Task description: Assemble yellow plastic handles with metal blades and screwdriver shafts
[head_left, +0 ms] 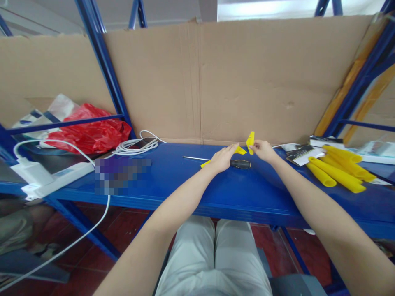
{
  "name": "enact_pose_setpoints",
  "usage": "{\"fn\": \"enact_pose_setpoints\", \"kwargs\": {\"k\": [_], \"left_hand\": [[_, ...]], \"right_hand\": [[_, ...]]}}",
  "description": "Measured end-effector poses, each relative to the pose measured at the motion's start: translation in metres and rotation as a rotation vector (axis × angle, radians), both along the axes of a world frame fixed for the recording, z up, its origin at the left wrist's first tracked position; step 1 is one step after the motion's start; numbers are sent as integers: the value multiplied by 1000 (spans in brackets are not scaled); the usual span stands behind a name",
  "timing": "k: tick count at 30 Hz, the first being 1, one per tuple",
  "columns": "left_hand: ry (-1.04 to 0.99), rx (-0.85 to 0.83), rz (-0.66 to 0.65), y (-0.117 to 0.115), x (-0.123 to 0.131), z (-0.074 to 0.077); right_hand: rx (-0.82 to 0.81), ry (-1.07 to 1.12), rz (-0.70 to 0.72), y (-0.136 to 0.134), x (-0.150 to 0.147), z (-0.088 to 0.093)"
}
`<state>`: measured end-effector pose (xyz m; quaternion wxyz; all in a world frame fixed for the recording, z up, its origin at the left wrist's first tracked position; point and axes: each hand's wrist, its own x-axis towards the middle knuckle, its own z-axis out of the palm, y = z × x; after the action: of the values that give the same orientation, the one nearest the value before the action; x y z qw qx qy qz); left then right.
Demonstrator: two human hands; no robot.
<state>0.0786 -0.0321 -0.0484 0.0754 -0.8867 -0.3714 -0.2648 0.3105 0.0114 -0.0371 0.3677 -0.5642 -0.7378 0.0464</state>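
Note:
My left hand (pixel 222 158) lies over a yellow piece on the blue shelf, with yellow ends (pixel 240 150) showing past the fingertips and below the palm. What its fingers grip is hidden. My right hand (pixel 261 149) pinches a small flat yellow piece (pixel 250 142) and holds it upright, just right of the left hand. A screwdriver with a black handle (pixel 240 164) lies on the shelf, its thin shaft passing behind my left hand and its tip pointing left.
Several yellow tubes (pixel 339 172) and black-and-white packets (pixel 300 155) lie at the right. Farther left are a coiled white cable (pixel 132 147), a red plastic bag (pixel 92 129) and a white power strip (pixel 64 179). Cardboard (pixel 247 82) stands behind the shelf (pixel 173 176).

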Motion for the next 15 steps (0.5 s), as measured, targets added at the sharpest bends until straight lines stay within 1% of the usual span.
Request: {"fn": "enact_pose_setpoints", "kwargs": {"k": [2,3,7,10,12,15], "left_hand": [[-36,-26,29,0,-1,3],[-57,-39,46,0,-1,4],[-119,-98,140,4,1,16],[-123,-192,222,10,9,32],[-100,-312,280,14,16,44],[-71,-501,313,21,31,59]], "right_hand": [[-135,54,-100,3,4,-7],[-182,42,-145,4,6,-10],[-254,-110,-302,8,11,-20],[-250,-172,-338,7,10,-18],[-265,-226,-344,4,7,-16],[-298,-316,-319,-1,3,-12]]}}
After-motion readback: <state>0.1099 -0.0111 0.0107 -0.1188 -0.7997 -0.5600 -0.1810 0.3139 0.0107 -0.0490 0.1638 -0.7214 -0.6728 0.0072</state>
